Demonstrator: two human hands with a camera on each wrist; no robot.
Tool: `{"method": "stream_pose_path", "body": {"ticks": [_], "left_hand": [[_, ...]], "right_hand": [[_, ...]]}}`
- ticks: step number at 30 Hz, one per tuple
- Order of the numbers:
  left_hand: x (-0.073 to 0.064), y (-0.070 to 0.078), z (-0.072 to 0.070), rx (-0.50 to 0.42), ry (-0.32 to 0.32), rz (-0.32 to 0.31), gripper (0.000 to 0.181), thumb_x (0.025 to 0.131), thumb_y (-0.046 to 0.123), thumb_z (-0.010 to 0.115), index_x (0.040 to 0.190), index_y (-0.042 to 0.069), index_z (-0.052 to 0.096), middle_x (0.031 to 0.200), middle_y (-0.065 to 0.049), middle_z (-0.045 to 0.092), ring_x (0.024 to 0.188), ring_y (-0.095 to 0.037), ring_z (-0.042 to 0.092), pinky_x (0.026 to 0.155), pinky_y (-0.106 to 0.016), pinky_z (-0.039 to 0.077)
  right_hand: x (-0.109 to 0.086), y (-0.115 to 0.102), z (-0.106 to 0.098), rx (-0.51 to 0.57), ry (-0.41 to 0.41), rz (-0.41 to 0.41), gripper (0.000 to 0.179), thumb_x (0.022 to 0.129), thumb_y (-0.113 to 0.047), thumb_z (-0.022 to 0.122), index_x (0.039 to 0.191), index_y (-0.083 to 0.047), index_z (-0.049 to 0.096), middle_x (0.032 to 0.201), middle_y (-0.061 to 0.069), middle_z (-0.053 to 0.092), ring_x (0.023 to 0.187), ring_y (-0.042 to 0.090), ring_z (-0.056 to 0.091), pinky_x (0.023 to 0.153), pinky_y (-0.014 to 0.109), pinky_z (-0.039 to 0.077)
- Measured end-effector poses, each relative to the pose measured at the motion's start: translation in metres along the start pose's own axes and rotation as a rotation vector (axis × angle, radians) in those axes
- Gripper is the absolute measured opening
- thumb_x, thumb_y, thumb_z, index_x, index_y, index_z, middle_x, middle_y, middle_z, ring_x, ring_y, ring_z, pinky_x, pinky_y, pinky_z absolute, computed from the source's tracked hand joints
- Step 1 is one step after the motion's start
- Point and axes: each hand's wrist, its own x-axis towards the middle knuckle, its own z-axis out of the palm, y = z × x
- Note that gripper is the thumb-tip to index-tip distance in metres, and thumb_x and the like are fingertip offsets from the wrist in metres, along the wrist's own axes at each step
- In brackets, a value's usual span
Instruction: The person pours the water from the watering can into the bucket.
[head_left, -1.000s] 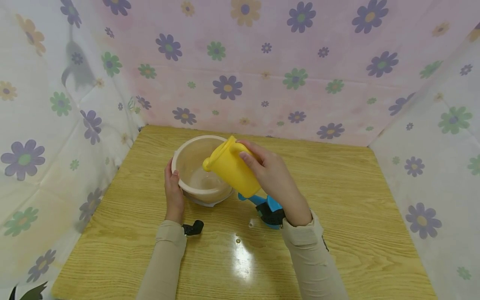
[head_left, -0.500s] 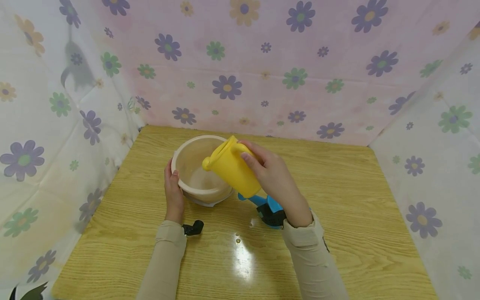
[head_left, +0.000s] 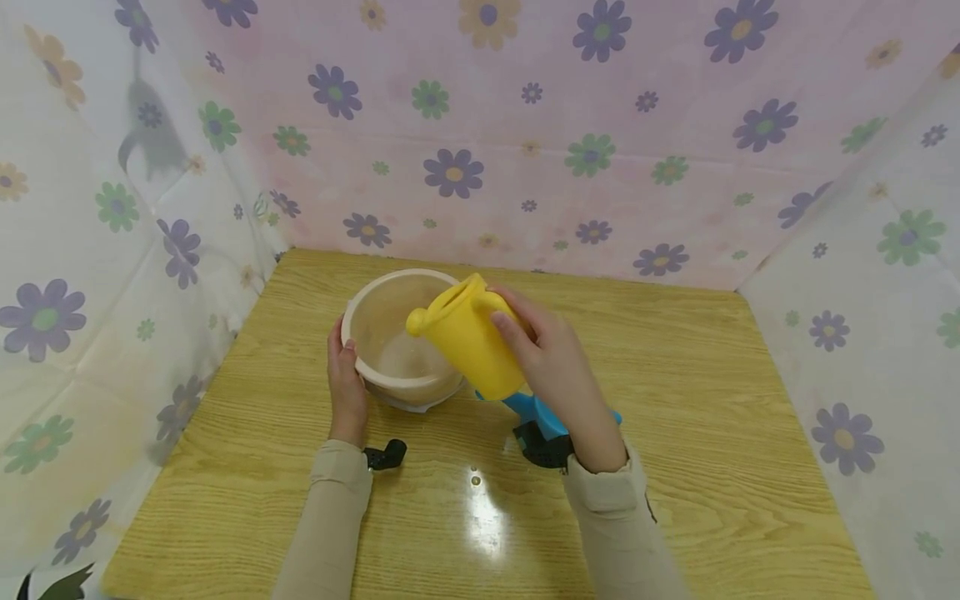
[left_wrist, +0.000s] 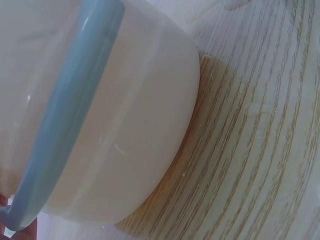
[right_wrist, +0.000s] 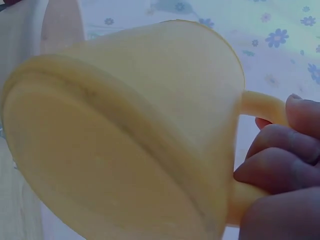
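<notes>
My right hand (head_left: pixel 551 358) grips the handle of a yellow watering can (head_left: pixel 472 350), its fingers curled round the handle in the right wrist view. The can is tilted, with its round-tipped spout (head_left: pixel 417 322) over the near right part of a beige basin (head_left: pixel 401 383). No stream shows from the spout. My left hand (head_left: pixel 347 383) holds the basin's left side, thumb over the rim and fingers outside. In the left wrist view, the basin's wall (left_wrist: pixel 135 115) fills much of the frame, and only some fingers show at the lower left corner.
A blue plastic thing (head_left: pixel 551 421) lies on the wooden table (head_left: pixel 712 433), partly hidden by my right wrist and its black camera (head_left: pixel 543 447). Wet spots (head_left: pixel 476 480) and a light reflection show on the near tabletop. Flowered cloth (head_left: pixel 517 192) encloses the back and sides.
The yellow watering can has shifted slightly right and turned a little more upright in my right hand. The right wrist is slightly lower. My left hand and the basin have stayed in place.
</notes>
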Motion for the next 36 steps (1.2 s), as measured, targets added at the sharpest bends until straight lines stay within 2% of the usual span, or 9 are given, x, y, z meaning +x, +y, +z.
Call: {"method": "stream_pose_path", "body": {"ticks": [9, 18, 21, 26, 32, 35, 36], "left_hand": [[0.001, -0.002, -0.001, -0.011, -0.001, 0.019, 0.048, 0.093, 0.029, 0.030, 0.140, 0.021, 0.026, 0.141, 0.003, 0.029, 0.127, -0.023, 0.029, 0.101, -0.048, 0.024], [0.001, -0.004, -0.001, -0.022, 0.008, 0.008, 0.049, 0.093, 0.030, 0.030, 0.140, 0.020, 0.025, 0.141, 0.002, 0.028, 0.126, -0.024, 0.030, 0.100, -0.048, 0.024], [0.001, -0.004, -0.001, -0.024, 0.011, 0.008, 0.049, 0.093, 0.029, 0.030, 0.141, 0.020, 0.025, 0.141, 0.003, 0.028, 0.126, -0.024, 0.030, 0.100, -0.048, 0.024], [0.000, -0.003, -0.001, -0.023, 0.009, 0.001, 0.048, 0.093, 0.029, 0.030, 0.140, 0.021, 0.025, 0.141, 0.004, 0.028, 0.127, -0.022, 0.029, 0.101, -0.046, 0.024], [0.002, -0.005, -0.001, -0.023, 0.006, 0.012, 0.048, 0.093, 0.030, 0.030, 0.140, 0.021, 0.027, 0.141, 0.005, 0.029, 0.126, -0.023, 0.030, 0.100, -0.047, 0.024], [0.002, -0.005, -0.001, -0.023, 0.002, 0.019, 0.047, 0.093, 0.030, 0.030, 0.140, 0.022, 0.027, 0.141, 0.005, 0.029, 0.125, -0.023, 0.031, 0.100, -0.048, 0.025], [0.002, -0.006, -0.001, -0.023, 0.001, 0.019, 0.047, 0.093, 0.030, 0.030, 0.140, 0.022, 0.028, 0.141, 0.005, 0.029, 0.125, -0.024, 0.031, 0.100, -0.048, 0.025]], "right_hand": [[-0.025, 0.000, -0.003, 0.101, 0.034, 0.037, 0.036, 0.089, -0.043, 0.045, 0.125, -0.037, 0.048, 0.109, -0.007, 0.058, 0.074, 0.014, 0.056, 0.063, 0.033, 0.049], [-0.042, 0.008, -0.011, 0.119, 0.047, 0.055, 0.033, 0.091, -0.035, 0.047, 0.124, -0.037, 0.049, 0.110, -0.006, 0.058, 0.079, 0.013, 0.056, 0.068, 0.034, 0.049], [-0.045, 0.011, -0.015, 0.116, 0.036, 0.100, 0.034, 0.090, -0.038, 0.047, 0.124, -0.038, 0.049, 0.111, -0.007, 0.057, 0.082, 0.014, 0.056, 0.069, 0.034, 0.048], [-0.042, 0.020, -0.028, 0.135, 0.000, 0.151, 0.035, 0.087, -0.043, 0.050, 0.121, -0.036, 0.053, 0.112, -0.006, 0.057, 0.087, 0.016, 0.055, 0.074, 0.036, 0.047], [-0.028, 0.030, -0.051, 0.082, -0.051, 0.139, 0.036, 0.087, -0.045, 0.049, 0.121, -0.032, 0.054, 0.112, -0.006, 0.057, 0.088, 0.016, 0.054, 0.077, 0.037, 0.046], [-0.017, 0.035, -0.063, 0.079, -0.117, 0.137, 0.037, 0.087, -0.045, 0.048, 0.122, -0.033, 0.052, 0.112, -0.005, 0.056, 0.089, 0.016, 0.053, 0.077, 0.036, 0.045], [-0.013, 0.038, -0.066, 0.074, -0.139, 0.138, 0.037, 0.087, -0.046, 0.048, 0.122, -0.033, 0.052, 0.106, -0.004, 0.056, 0.083, 0.016, 0.052, 0.073, 0.034, 0.046]]}}
